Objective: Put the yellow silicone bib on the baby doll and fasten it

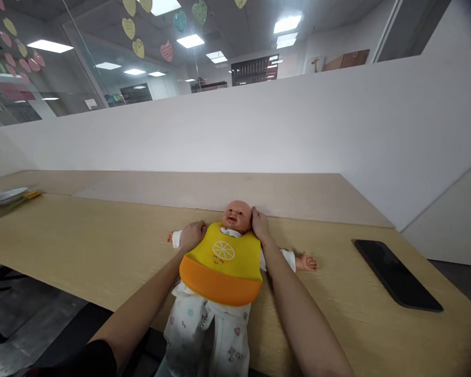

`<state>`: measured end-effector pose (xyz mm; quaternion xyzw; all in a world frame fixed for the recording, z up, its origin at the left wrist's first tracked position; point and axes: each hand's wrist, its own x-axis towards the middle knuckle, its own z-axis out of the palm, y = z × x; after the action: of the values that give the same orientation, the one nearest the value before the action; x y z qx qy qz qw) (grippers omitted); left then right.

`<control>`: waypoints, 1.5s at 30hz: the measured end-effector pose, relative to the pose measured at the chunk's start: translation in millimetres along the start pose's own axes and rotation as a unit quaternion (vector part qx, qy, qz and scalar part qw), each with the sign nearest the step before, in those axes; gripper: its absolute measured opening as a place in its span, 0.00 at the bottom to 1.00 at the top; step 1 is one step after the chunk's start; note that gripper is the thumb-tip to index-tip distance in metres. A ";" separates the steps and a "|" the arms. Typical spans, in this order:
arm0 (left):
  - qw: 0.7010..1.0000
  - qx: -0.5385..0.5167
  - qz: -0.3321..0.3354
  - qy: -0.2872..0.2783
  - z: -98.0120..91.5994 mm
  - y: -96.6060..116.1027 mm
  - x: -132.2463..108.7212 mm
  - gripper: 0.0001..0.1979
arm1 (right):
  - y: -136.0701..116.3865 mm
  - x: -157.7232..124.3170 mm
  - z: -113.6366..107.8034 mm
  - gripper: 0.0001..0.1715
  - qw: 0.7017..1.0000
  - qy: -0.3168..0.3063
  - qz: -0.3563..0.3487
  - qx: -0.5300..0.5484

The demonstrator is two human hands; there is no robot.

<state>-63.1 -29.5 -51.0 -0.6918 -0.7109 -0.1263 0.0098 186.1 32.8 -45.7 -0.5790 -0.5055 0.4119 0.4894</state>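
A baby doll (237, 214) in white printed clothes lies on its back on the wooden table (82, 246), legs hanging over the near edge. A yellow and orange bib (222, 264) with a lemon print covers its chest. My left hand (192, 234) is closed at the bib's upper left corner, by the doll's shoulder. My right hand (260, 224) rests against the side of the doll's head and neck, fingers curled at the bib's upper right corner. What the fingertips grip behind the neck is hidden.
A black phone (396, 273) lies flat on the table to the right. A grey plate (6, 196) with something yellow beside it sits at the far left edge. A white partition wall (259, 131) runs behind the table.
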 end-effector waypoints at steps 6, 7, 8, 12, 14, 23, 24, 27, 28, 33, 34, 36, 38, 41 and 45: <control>1.000 -0.014 0.007 -0.006 -3.6 4.3 -2.2 0.13 | 3.5 1.6 -0.4 0.27 1.000 0.012 0.007 0.000; 1.000 -0.015 0.007 -0.007 -3.9 5.4 -2.4 0.13 | 4.2 2.1 -1.0 0.27 1.000 0.013 0.007 -0.001; 1.000 -0.018 0.009 -0.007 -4.3 6.6 -2.6 0.13 | 5.1 2.6 -1.8 0.27 1.000 0.013 0.008 -0.001; 0.999 -0.028 0.021 -0.006 -5.7 10.3 -3.7 0.13 | 8.8 4.4 -5.4 0.29 1.000 0.007 0.017 -0.013; 0.999 -0.036 0.030 -0.010 -6.6 10.7 -4.9 0.13 | 9.5 4.6 -7.0 0.27 1.000 0.012 0.019 -0.010; 0.994 -0.075 0.079 -0.012 -5.9 7.3 -6.1 0.16 | 4.7 -37.7 -39.7 0.15 0.975 0.200 -0.091 -0.016; 0.993 -0.077 0.087 -0.006 -6.2 7.3 -5.7 0.16 | 4.7 -48.0 -43.5 0.15 0.970 0.214 -0.109 -0.037; 0.992 -0.087 0.092 -0.009 -8.6 7.4 -4.7 0.17 | 6.6 -74.2 -46.8 0.16 0.963 0.224 -0.124 -0.087; 0.991 -0.092 0.094 -0.011 -9.9 7.2 -4.6 0.16 | 7.7 -79.7 -45.5 0.16 0.962 0.219 -0.124 -0.103; 0.988 -0.115 0.105 -0.023 -16.9 4.5 -5.8 0.16 | 10.1 -86.3 -37.2 0.17 0.958 0.171 -0.130 -0.191; 0.987 -0.120 0.106 -0.027 -18.1 3.8 -6.0 0.16 | 9.7 -86.7 -36.9 0.17 0.957 0.159 -0.128 -0.207; 0.985 -0.131 0.105 -0.038 -20.1 2.7 -6.6 0.17 | 8.6 -88.7 -37.4 0.19 0.956 0.138 -0.121 -0.228; 0.984 -0.144 0.099 -0.047 -21.8 2.5 -7.2 0.18 | 7.5 -91.4 -38.6 0.20 0.956 0.126 -0.117 -0.236; 0.981 -0.166 0.079 -0.059 -24.5 3.4 -8.8 0.19 | 5.7 -94.9 -39.5 0.22 0.958 0.102 -0.111 -0.243; 0.975 -0.204 0.050 -0.074 -29.9 3.8 -11.1 0.19 | 4.5 -97.1 -39.0 0.24 0.958 0.073 -0.109 -0.254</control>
<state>-63.7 -46.1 -23.5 -0.7216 -0.6331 -0.2168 -0.1775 210.3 -69.1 -44.8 -0.6540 -0.6166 0.1707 0.4036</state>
